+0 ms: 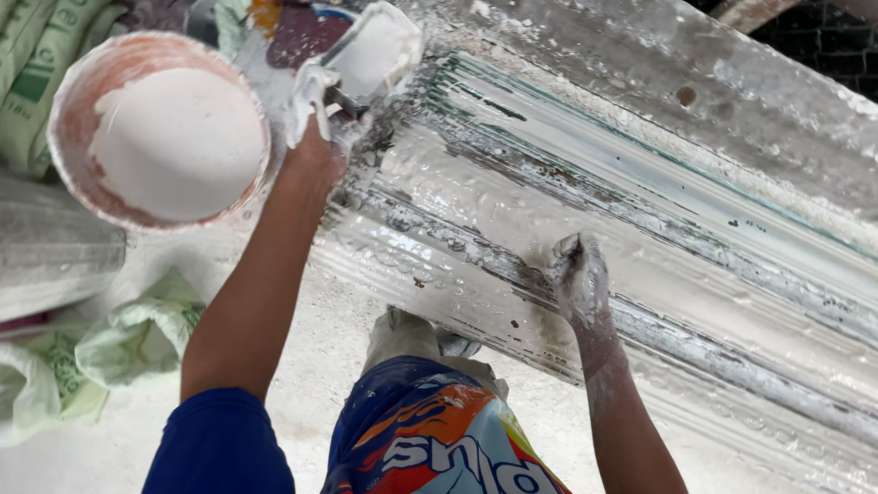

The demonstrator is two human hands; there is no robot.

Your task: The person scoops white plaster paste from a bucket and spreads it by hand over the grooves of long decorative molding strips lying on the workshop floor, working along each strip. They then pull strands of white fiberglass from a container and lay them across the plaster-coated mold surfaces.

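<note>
One long ribbed mould (661,219), wet and coated in white plaster, runs diagonally from the upper centre to the lower right edge of the view. Its grooves show grey and greenish streaks between the white ridges.

Green-printed sacks (24,45) lie stacked at the upper left, with a crumpled pale green bag (134,336) on the dusty floor (292,370) below them.

A round bucket (160,127) stands left of the mould, near its upper end. Its inner wall is stained reddish, and it holds smooth white plaster.

The left hand (315,135), coated in plaster, is raised over the upper end of the mould, just beside the bucket rim. Its fingers are closed around the handle of a small white scoop (374,53), which is filled with white plaster and tilted over the mould.

The right hand (579,279), also plaster-covered, rests on a ridge of the mould at its near side. Its fingers are curled down and pressed against the wet surface, gripping nothing.
</note>
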